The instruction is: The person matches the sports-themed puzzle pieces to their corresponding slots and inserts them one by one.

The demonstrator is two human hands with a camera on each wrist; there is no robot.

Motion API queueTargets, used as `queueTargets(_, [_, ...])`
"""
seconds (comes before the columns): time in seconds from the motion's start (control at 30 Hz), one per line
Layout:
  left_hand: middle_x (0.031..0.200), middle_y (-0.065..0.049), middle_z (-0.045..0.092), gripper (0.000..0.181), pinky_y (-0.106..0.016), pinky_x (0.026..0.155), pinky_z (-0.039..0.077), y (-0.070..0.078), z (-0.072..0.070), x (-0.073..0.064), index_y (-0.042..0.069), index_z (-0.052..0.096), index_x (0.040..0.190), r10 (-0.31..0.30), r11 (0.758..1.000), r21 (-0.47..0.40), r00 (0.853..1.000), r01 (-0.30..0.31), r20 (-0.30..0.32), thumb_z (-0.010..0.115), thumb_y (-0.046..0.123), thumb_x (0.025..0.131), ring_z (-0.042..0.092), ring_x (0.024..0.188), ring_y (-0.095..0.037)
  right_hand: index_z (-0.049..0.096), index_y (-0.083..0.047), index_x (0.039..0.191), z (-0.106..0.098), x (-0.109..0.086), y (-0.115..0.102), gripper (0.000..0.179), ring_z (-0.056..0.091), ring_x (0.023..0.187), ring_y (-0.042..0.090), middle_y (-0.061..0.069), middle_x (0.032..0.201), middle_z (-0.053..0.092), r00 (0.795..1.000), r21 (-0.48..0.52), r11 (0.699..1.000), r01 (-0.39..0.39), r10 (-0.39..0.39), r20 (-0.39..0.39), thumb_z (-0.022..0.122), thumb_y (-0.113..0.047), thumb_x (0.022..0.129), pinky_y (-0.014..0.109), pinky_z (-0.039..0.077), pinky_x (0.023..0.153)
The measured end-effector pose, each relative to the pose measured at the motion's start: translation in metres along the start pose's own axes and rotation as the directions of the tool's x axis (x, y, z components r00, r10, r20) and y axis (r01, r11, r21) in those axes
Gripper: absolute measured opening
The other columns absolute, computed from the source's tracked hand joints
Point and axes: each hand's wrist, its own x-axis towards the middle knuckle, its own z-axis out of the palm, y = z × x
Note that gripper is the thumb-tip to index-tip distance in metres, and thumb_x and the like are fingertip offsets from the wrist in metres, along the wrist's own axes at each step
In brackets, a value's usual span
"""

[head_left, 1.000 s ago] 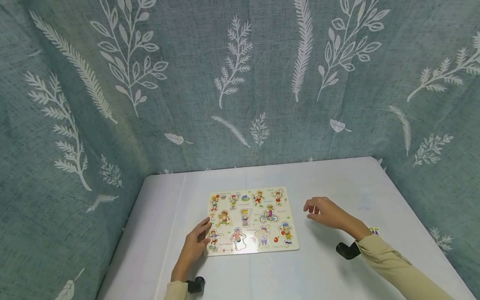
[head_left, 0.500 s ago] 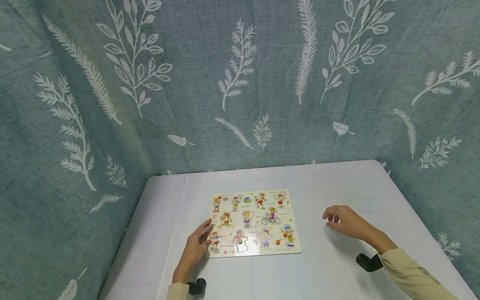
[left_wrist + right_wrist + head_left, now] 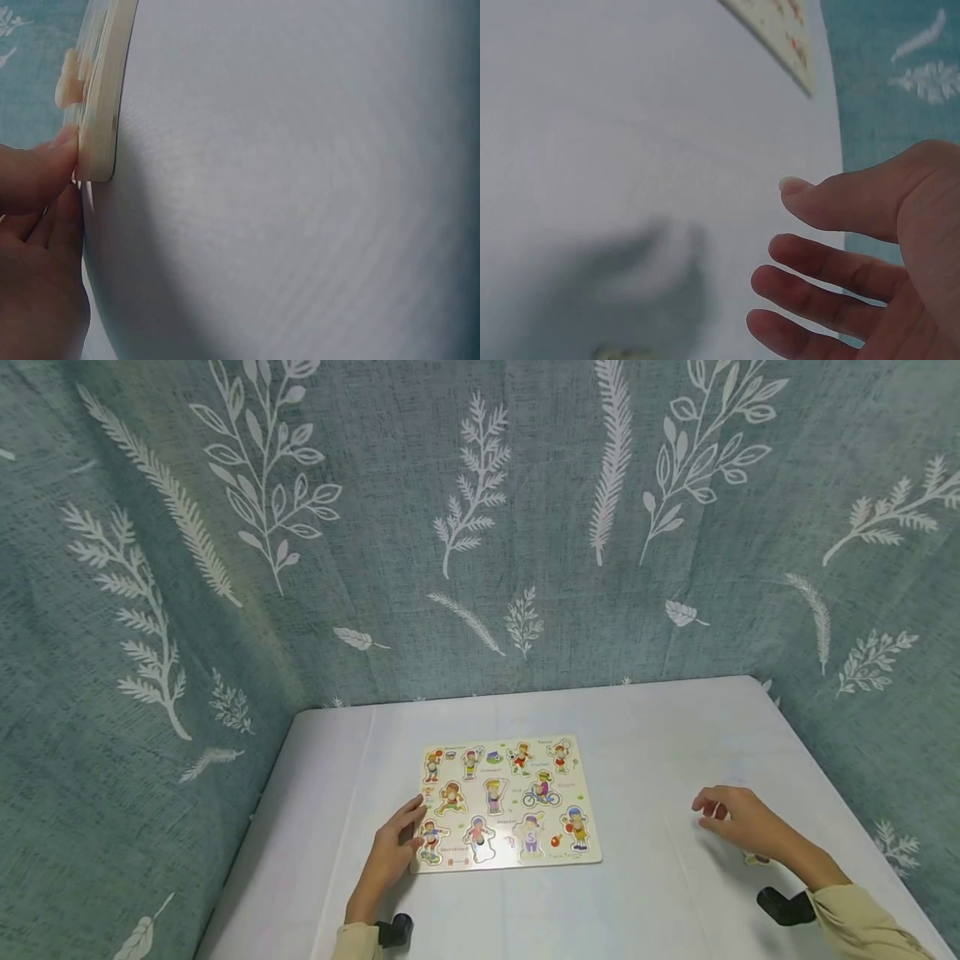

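A wooden peg puzzle board (image 3: 551, 852) with sports figures lies flat on the white table. My left hand (image 3: 390, 852) rests at its left edge, fingertips and thumb touching the rim. In the left wrist view, the thumb (image 3: 45, 169) lies against the board's corner (image 3: 101, 142), close to a peg (image 3: 71, 79). My right hand (image 3: 742, 818) hovers over the table to the right of the board, fingers loosely bent and holding nothing. Partly hidden beneath its wrist, a small colourful puzzle piece (image 3: 756, 859) lies on the table; its edge (image 3: 622, 352) shows in the right wrist view.
Leaf-patterned green curtain (image 3: 480, 527) hangs behind and on both sides of the table (image 3: 630, 718). A black wrist camera mount (image 3: 783, 906) hangs below the right wrist, another mount (image 3: 395, 931) beside the left.
My right hand has moved right and nearer, away from the board and over the loose puzzle piece. My left hand stays at the board's left edge.
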Motion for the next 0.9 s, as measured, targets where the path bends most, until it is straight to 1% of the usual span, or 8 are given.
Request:
queueTargets(0.1, [0.148, -0.006, 0.039, 0.053, -0.042, 0.109, 0.032, 0.0, -0.001, 0.001, 0.0, 0.054, 0.131, -0.025, 1.0, -0.009, 1.0, 0.025, 0.012, 0.06, -0.013, 0.08, 0.032, 0.137, -0.032, 0.066, -0.005, 0.09, -0.002, -0.011, 0.011, 0.01, 0.05, 0.066, 0.004, -0.007, 0.077, 0.057, 0.999, 0.001, 0.999, -0.054, 0.054, -0.006, 0.069, -0.004, 0.081, 0.024, 0.046, 0.054])
queueTargets(0.23, [0.148, -0.005, 0.038, 0.054, -0.04, 0.11, 0.032, -0.001, -0.002, 0.003, 0.001, 0.053, 0.132, -0.03, 0.999, -0.018, 0.999, 0.03, 0.023, 0.06, -0.014, 0.08, 0.031, 0.137, -0.03, 0.066, -0.005, 0.089, -0.004, -0.025, 0.022, 0.01, 0.049, 0.065, 0.003, -0.005, 0.076, 0.057, 0.992, -0.01, 0.991, -0.13, 0.13, -0.001, 0.069, -0.004, 0.079, 0.024, 0.045, 0.053])
queueTargets(0.43, [0.148, -0.008, 0.039, 0.055, -0.04, 0.108, 0.034, -0.002, -0.001, 0.004, -0.001, 0.054, 0.131, -0.013, 0.999, -0.034, 1.0, 0.014, 0.021, 0.059, -0.016, 0.078, 0.033, 0.136, -0.032, 0.065, -0.005, 0.085, -0.004, -0.042, 0.033, 0.013, 0.051, 0.068, 0.011, -0.003, 0.076, 0.057, 0.975, -0.066, 0.973, -0.22, 0.22, 0.002, 0.073, -0.004, 0.075, 0.027, 0.046, 0.055])
queueTargets(0.5, [0.148, -0.007, 0.039, 0.055, -0.039, 0.109, 0.033, -0.002, -0.001, 0.004, 0.0, 0.054, 0.131, -0.02, 0.999, -0.03, 1.0, 0.02, 0.019, 0.059, -0.016, 0.078, 0.033, 0.136, -0.031, 0.064, -0.005, 0.084, -0.003, -0.046, 0.037, 0.015, 0.052, 0.07, 0.013, -0.001, 0.077, 0.057, 0.97, -0.07, 0.968, -0.242, 0.243, 0.003, 0.073, -0.002, 0.073, 0.028, 0.046, 0.055])
queueTargets(0.57, [0.148, -0.006, 0.039, 0.055, -0.04, 0.109, 0.033, -0.001, -0.001, 0.004, 0.0, 0.054, 0.131, -0.021, 0.999, -0.025, 1.0, 0.021, 0.016, 0.059, -0.015, 0.078, 0.033, 0.136, -0.031, 0.065, -0.005, 0.084, 0.0, -0.048, 0.041, 0.016, 0.051, 0.07, 0.015, 0.0, 0.078, 0.056, 0.966, -0.071, 0.964, -0.258, 0.257, -0.011, 0.073, 0.001, 0.072, 0.027, 0.046, 0.054])
queueTargets(0.73, [0.148, -0.004, 0.039, 0.055, -0.04, 0.109, 0.033, -0.001, 0.0, 0.002, 0.001, 0.054, 0.131, -0.035, 0.999, -0.016, 0.999, 0.035, 0.011, 0.06, -0.013, 0.079, 0.033, 0.137, -0.03, 0.066, -0.005, 0.08, 0.003, -0.049, 0.05, 0.018, 0.049, 0.066, 0.016, 0.003, 0.076, 0.052, 0.964, -0.091, 0.962, -0.256, 0.247, -0.102, 0.07, 0.007, 0.068, 0.027, 0.043, 0.051])
queueTargets(0.8, [0.148, -0.006, 0.039, 0.054, -0.042, 0.109, 0.034, -0.001, 0.0, 0.001, 0.0, 0.054, 0.131, -0.025, 1.0, -0.014, 1.0, 0.025, 0.014, 0.06, -0.014, 0.079, 0.033, 0.136, -0.032, 0.065, -0.006, 0.077, 0.004, -0.049, 0.053, 0.017, 0.047, 0.065, 0.015, 0.002, 0.073, 0.051, 0.964, -0.109, 0.962, -0.251, 0.239, -0.114, 0.07, 0.008, 0.067, 0.027, 0.042, 0.05])
queueTargets(0.9, [0.148, -0.006, 0.039, 0.054, -0.042, 0.109, 0.034, 0.0, -0.001, 0.001, 0.0, 0.054, 0.131, -0.025, 0.999, -0.019, 1.0, 0.025, 0.019, 0.06, -0.014, 0.079, 0.033, 0.136, -0.031, 0.064, -0.007, 0.073, 0.005, -0.05, 0.057, 0.017, 0.045, 0.064, 0.013, -0.001, 0.07, 0.051, 0.97, -0.132, 0.963, -0.234, 0.221, -0.1, 0.07, 0.008, 0.067, 0.027, 0.042, 0.051])
